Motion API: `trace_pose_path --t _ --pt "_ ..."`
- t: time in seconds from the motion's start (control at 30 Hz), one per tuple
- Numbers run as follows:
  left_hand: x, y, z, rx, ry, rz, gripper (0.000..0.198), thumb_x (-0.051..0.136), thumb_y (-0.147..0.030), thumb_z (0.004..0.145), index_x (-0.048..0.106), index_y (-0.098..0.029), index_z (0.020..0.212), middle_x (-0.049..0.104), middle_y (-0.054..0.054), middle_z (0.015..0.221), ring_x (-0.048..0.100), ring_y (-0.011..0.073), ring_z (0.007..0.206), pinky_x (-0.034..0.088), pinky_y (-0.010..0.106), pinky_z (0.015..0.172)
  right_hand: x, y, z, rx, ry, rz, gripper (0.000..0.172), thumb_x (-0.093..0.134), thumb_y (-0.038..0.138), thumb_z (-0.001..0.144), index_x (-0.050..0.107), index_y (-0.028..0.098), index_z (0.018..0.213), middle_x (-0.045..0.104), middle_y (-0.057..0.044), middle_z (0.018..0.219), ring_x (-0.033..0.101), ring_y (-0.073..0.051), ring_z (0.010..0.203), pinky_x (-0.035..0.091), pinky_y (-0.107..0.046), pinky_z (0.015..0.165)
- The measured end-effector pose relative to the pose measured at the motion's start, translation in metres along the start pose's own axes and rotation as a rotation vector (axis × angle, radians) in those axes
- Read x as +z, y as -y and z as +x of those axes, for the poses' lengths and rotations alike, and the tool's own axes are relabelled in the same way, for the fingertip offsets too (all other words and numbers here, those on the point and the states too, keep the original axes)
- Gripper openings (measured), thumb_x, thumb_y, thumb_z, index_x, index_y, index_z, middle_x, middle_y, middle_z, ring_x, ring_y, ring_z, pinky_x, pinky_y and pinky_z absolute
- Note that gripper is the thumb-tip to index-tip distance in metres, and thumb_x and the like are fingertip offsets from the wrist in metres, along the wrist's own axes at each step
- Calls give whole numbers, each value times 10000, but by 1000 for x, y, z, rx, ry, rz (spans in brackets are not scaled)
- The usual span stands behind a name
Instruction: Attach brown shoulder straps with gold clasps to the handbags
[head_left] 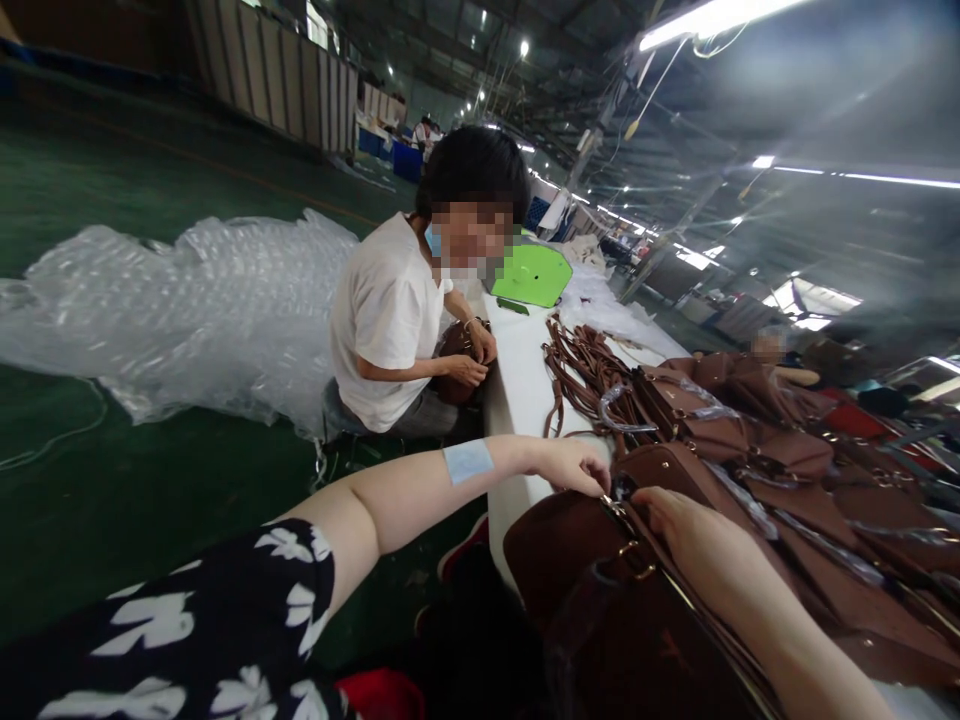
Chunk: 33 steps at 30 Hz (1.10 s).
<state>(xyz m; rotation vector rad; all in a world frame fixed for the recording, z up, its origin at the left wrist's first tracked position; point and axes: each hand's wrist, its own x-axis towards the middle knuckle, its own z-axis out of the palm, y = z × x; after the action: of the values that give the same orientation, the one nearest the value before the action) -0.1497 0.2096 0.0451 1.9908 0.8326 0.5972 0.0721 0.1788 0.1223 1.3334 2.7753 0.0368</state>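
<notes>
A brown handbag (574,560) with gold-coloured metal fittings leans at the near edge of the table in front of me. My left hand (576,466) comes in from the left, its fingers closed at the bag's top corner by a small metal fitting (613,508). On the other side of the bag's opening, my right hand (679,525) grips the top edge with curled fingers, their tips partly hidden. A clear plastic wrap covers the bag's handle (581,605).
Several brown handbags (787,455) crowd the table to the right. Brown straps (589,370) lie piled on the white table surface (517,365). Across the corner, a seated person (397,320) handles another brown bag (456,385). Bubble wrap (180,310) is heaped behind; a green panel (531,272) stands farther back.
</notes>
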Motion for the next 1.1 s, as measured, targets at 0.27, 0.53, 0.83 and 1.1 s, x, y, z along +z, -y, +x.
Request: trace_pose_path --t 0.27,0.53,0.83,1.1 --pt "-15 -7 5 91 250 98 178 682 -258 776 712 -143 909 703 -2 816 623 125 728 477 217 665 -2 4 8 115 142 126 381 321 252 860 607 255 1112 683 -38 929 656 -213 853 439 -334 763" --pt "-17 -7 2 91 265 146 140 611 -244 845 693 -131 831 658 -7 713 569 114 663 440 217 639 -9 9 8 75 199 46 323 326 271 899 614 317 1036 699 -7 966 658 -214 886 410 -322 744" --pt "-10 -4 -3 25 131 78 140 629 -268 855 676 -153 919 674 -2 810 608 115 722 467 221 682 -4 19 12 -2 139 -34 230 453 218 877 666 288 928 719 -20 903 671 -200 796 379 -275 654" --pt "22 -21 -36 92 -478 357 161 614 -273 867 703 -150 814 688 72 1075 630 172 960 490 272 866 11 18 11 7 166 -20 291 367 203 932 640 277 1000 720 -30 964 688 -208 872 399 -292 701"
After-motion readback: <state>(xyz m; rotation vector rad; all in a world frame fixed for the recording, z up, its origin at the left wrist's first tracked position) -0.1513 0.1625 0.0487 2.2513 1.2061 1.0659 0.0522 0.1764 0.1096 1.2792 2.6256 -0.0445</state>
